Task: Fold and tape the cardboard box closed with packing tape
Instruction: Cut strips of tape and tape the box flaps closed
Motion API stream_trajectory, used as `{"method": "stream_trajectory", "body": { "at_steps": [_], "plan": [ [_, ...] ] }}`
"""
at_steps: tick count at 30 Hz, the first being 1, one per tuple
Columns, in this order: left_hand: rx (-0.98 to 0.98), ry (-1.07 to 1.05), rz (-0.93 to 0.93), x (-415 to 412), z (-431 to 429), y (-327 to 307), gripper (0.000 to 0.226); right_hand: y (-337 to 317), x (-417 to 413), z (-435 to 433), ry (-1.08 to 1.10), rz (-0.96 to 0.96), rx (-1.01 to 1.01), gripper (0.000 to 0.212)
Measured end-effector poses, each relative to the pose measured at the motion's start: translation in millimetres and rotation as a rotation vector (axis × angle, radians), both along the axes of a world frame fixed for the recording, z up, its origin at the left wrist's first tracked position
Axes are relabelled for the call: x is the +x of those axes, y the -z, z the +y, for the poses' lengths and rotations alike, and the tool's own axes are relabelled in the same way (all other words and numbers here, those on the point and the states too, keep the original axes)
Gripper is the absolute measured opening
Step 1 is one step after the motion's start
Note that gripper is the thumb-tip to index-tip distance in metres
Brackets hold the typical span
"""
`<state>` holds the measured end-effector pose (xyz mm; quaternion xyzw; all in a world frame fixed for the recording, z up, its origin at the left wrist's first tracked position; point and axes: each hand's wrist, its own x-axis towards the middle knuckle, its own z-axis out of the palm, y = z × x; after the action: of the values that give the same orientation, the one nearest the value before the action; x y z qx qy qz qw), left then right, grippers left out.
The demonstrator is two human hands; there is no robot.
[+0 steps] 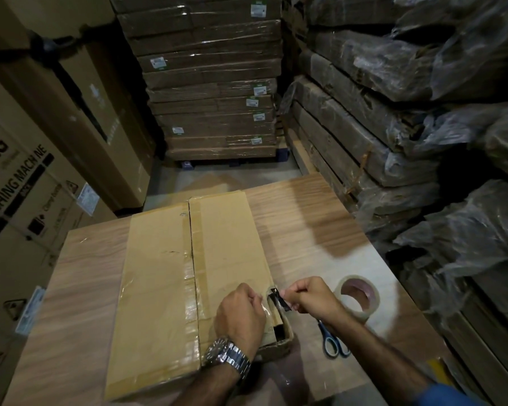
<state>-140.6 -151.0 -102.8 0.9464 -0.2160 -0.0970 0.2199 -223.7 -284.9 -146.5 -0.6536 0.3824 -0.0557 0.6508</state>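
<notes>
Right fingers (293, 298): curled in, pinching one end of a short piece of tape (281, 300).
Left fingers (254, 298): curled in too, pinching the other end, I think. My knuckles hide the tips.
Piece of tape: pulled tight between my two hands, right over the near right corner of the box (159, 259). It looks dark and shiny. I cannot tell which side is sticky.
Box: it lies flat on the worktop (305, 224), with its long side going away from me. The middle seam (192, 244) already has shiny tape on it. The corner by my hands has a dark gap (279, 329).
Doing it well: I should push the corner shut first. Then I keep the tape flat and tight, put one end down, and rub along to the other end so there are no bumps.
Watch out: loose tape may curl and stick to itself or to me.
Left hand (241, 315): knuckles up, over the box top. My watch (226, 354) is on that wrist, and the arm comes up from the bottom.
Right hand (308, 297): knuckles up, just past the box edge. The arm comes in from the bottom right.
Roll of tape (364, 313): on the worktop, just beside my right hand.
Scissors (324, 336): on the worktop, partly under my right wrist.
</notes>
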Motion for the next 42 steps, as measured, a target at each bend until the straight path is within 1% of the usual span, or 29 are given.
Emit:
{"method": "stream_trajectory", "body": {
  "at_steps": [3,5,7,9,11,14,16,19,21,22,23,25,26,29,31,33,35,38,40,42],
  "plan": [
    [0.007,0.012,-0.015,0,1,2,0.013,3,0,0,-0.006,-0.008,0.028,0.032],
    [0.013,0.016,-0.02,3,3,5,0.012,8,-2,-2,0.024,0.03,-0.016,0.035],
    [0.018,0.031,-0.028,7,5,9,0.013,13,-6,-4,0.044,0.047,0.002,0.032],
    [0.025,0.05,-0.045,8,6,12,0.014,14,-8,-2,0.003,0.021,0.028,0.028],
    [0.013,0.056,-0.053,8,7,14,0.013,12,-8,1,-0.006,0.006,-0.038,0.024],
    [-0.002,0.084,-0.056,8,10,16,0.012,-1,-10,-1,0.116,-0.047,-0.16,0.024],
    [-0.024,0.084,-0.055,9,12,16,0.013,-16,-13,-5,0.136,-0.094,-0.244,0.026],
    [-0.044,0.089,-0.051,11,13,18,0.007,-40,-18,-5,0.099,-0.173,-0.26,0.023],
    [-0.133,0.137,-0.048,15,11,21,0.002,-49,-17,-4,0.075,-0.189,-0.252,0.021],
    [-0.217,0.136,-0.011,16,11,21,0.004,-52,-15,-2,0.067,-0.174,-0.275,0.02],
    [-0.306,0.108,0.079,16,10,17,0.012,-53,-13,0,0.068,-0.153,-0.307,0.018],
    [-0.456,0.052,0.337,15,8,5,0.026,-53,-8,7,0.092,-0.115,-0.363,0.018],
    [-0.499,0.056,0.438,15,8,-1,0.03,-53,-6,10,0.098,-0.099,-0.393,0.02],
    [-0.569,0.162,0.602,12,7,-11,0.041,-54,-1,18,0.075,-0.078,-0.483,0.027],
    [-0.606,0.209,0.678,13,6,-12,0.038,-54,0,20,0.092,-0.082,-0.494,0.028],
    [-0.603,0.248,0.693,16,5,-10,0.04,-53,1,21,0.113,-0.064,-0.494,0.033],
    [-0.57,0.257,0.654,17,6,-9,0.038,-51,2,20,0.113,-0.048,-0.481,0.034],
    [-0.549,0.193,0.625,19,9,-6,0.027,-42,3,17,0.111,-0.036,-0.434,0.025],
    [-0.541,0.142,0.617,20,11,-2,0.028,-37,3,16,0.112,-0.03,-0.395,0.023],
    [-0.538,0.115,0.572,20,11,1,0.027,-33,3,15,0.12,-0.027,-0.323,0.023]
  ]
}}
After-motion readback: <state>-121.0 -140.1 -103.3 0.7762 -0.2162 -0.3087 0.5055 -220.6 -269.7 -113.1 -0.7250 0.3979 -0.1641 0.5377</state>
